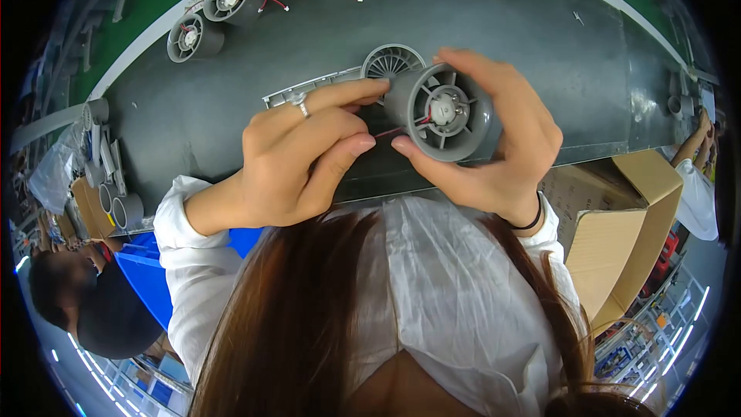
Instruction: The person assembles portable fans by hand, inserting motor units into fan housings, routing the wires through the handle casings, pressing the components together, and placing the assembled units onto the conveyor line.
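My right hand (505, 135) grips a grey cylindrical fan housing (399, 96) by its sides, between thumb and fingers. Its open end faces me, showing spokes and a white motor (444, 110) at the centre. A thin red wire (390, 132) runs from the housing to my left hand (297, 150), whose thumb and curled fingers pinch its end; the tip itself is hidden. My left index finger reaches toward the housing's side. Just behind lies a grey part with a round slatted grille (392, 60) and a long flat arm (312, 86) extending left.
Several fan housings with motors (230, 0) stand on the dark work surface (494, 8) at the far left, some with red wires trailing. An open cardboard box (617, 239) is at right, a blue bin (147, 270) at left. Other people (108, 301) are at both sides.
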A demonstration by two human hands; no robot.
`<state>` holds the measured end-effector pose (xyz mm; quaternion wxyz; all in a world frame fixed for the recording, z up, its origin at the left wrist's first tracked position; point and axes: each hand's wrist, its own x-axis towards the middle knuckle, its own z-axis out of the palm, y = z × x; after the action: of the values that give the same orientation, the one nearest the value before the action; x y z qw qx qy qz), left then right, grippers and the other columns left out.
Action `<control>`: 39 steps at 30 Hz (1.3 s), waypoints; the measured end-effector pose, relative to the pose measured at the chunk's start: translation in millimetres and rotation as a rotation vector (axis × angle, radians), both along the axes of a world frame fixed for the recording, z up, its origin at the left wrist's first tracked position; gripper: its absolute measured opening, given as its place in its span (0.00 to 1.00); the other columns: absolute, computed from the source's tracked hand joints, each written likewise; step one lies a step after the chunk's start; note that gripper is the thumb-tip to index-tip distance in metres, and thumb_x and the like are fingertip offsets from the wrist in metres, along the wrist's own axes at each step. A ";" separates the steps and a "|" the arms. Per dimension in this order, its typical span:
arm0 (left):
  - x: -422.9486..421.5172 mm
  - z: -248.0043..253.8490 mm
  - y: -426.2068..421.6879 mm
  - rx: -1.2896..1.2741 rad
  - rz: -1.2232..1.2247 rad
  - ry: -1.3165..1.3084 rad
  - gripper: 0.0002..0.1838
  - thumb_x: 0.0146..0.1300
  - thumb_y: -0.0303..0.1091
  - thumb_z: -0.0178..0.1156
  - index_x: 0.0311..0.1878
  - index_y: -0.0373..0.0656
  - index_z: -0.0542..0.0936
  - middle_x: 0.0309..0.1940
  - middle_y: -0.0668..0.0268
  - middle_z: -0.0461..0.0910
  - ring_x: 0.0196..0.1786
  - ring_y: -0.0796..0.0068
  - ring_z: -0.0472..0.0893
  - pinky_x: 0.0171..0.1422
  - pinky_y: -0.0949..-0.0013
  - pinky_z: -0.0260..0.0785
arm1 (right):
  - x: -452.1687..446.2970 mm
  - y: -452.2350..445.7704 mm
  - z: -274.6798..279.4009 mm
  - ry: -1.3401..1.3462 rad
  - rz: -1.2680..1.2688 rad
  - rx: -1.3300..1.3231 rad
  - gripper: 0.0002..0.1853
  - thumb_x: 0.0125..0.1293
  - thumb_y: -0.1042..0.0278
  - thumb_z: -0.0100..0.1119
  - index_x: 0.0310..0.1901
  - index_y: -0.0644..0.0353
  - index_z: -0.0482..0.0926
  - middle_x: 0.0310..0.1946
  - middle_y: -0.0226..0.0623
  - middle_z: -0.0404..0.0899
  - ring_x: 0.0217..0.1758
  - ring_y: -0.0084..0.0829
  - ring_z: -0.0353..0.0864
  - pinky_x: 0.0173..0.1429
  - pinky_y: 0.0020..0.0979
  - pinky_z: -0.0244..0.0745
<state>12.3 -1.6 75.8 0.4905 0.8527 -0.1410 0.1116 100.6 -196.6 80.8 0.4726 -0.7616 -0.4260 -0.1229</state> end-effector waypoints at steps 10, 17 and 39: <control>4.6 -9.5 3.7 -0.823 -0.181 0.460 0.11 0.68 0.27 0.54 0.30 0.28 0.75 0.57 0.38 0.73 0.55 0.57 0.80 0.58 0.62 0.75 | 0.8 -3.2 -20.1 -0.009 0.179 0.186 0.28 0.39 0.74 0.79 0.45 0.63 0.76 0.47 0.73 0.73 0.46 0.55 0.82 0.47 0.40 0.81; 7.5 -16.5 7.5 -1.023 -0.255 0.498 0.11 0.68 0.25 0.53 0.29 0.28 0.74 0.58 0.34 0.69 0.58 0.52 0.77 0.61 0.58 0.74 | 2.5 -1.2 -18.3 0.011 0.199 0.179 0.25 0.43 0.70 0.79 0.43 0.62 0.78 0.48 0.74 0.72 0.47 0.55 0.82 0.49 0.42 0.80; 0.5 -22.7 -7.3 -0.039 0.060 0.179 0.13 0.54 0.31 0.66 0.22 0.39 0.71 0.22 0.59 0.81 0.20 0.67 0.79 0.24 0.69 0.66 | -9.0 -10.7 -22.6 -0.193 0.107 -0.068 0.23 0.38 0.76 0.78 0.41 0.58 0.82 0.46 0.66 0.75 0.37 0.48 0.84 0.36 0.34 0.84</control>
<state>12.9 -8.9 53.1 0.5140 0.8534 -0.0686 0.0524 91.7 -207.3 58.2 0.4091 -0.7381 -0.5134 -0.1559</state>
